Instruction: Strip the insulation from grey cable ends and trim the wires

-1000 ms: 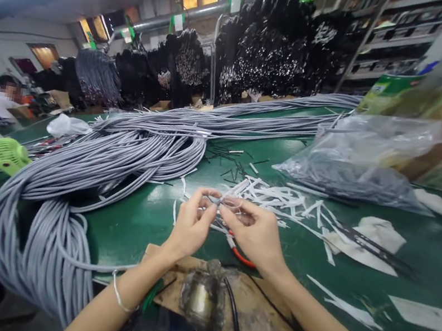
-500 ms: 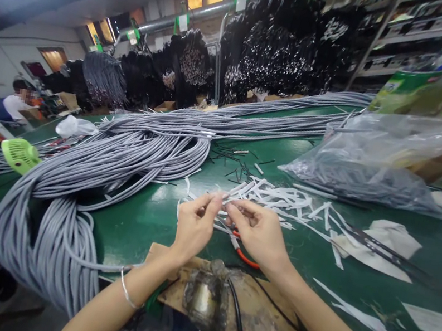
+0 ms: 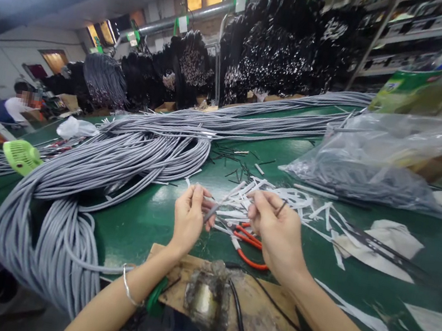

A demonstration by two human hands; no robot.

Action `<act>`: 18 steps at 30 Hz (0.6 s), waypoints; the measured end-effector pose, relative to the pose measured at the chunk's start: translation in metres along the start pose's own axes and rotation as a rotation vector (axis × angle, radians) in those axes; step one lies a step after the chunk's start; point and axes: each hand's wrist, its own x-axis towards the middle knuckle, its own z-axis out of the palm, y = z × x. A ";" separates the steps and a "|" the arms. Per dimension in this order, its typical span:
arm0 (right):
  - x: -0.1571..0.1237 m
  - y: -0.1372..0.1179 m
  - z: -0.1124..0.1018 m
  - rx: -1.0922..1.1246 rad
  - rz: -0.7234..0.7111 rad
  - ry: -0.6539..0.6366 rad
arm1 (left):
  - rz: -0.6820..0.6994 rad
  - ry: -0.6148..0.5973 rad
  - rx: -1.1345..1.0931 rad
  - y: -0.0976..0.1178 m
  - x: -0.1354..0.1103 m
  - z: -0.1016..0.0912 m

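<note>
My left hand [image 3: 189, 217] is closed, with the end of a grey cable [image 3: 213, 209] slanting up and right out of its fingers, blurred at the tip. A grey cable strand passes behind my left wrist from the big bundle [image 3: 132, 162]. Just to the right, apart from it, my right hand [image 3: 275, 231] is closed in a pinch; a short thin dark piece [image 3: 281, 208] sticks up from its fingers. Between and below the hands lies a tool with red-orange handles [image 3: 250, 258], partly hidden by my right hand. White strips [image 3: 283, 196] are heaped just beyond.
A clear plastic bag of grey pieces [image 3: 376, 174] lies at right, near tweezers-like dark tools [image 3: 380, 249] on a white cloth [image 3: 399, 240]. A metal pot-like device [image 3: 205, 298] sits on a wooden board [image 3: 262, 325] at the front edge. A green fan [image 3: 22, 156] stands left.
My hands were together at the fingertips and have moved apart, the right one going rightward. The grey cable end and the red-orange handles now show more between them.
</note>
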 end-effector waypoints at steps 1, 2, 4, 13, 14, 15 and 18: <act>0.000 -0.001 -0.001 0.002 -0.012 0.027 | 0.000 -0.003 -0.003 0.000 0.000 -0.001; -0.001 -0.002 -0.002 -0.024 -0.048 0.057 | -0.001 -0.011 0.007 0.001 0.001 -0.002; -0.003 -0.003 -0.003 -0.166 -0.181 0.102 | -0.019 -0.038 0.078 0.003 0.002 -0.004; -0.016 0.005 -0.006 -1.051 -0.987 0.032 | 0.103 -0.010 0.328 0.004 0.001 -0.012; -0.017 0.006 -0.006 -1.079 -1.033 0.036 | 0.155 0.001 0.367 0.003 -0.001 -0.012; -0.018 0.006 -0.006 -1.094 -1.068 0.038 | 0.211 0.008 0.415 0.003 -0.002 -0.012; -0.019 0.005 -0.004 -1.121 -1.128 0.041 | 0.380 0.009 0.551 0.003 -0.006 -0.013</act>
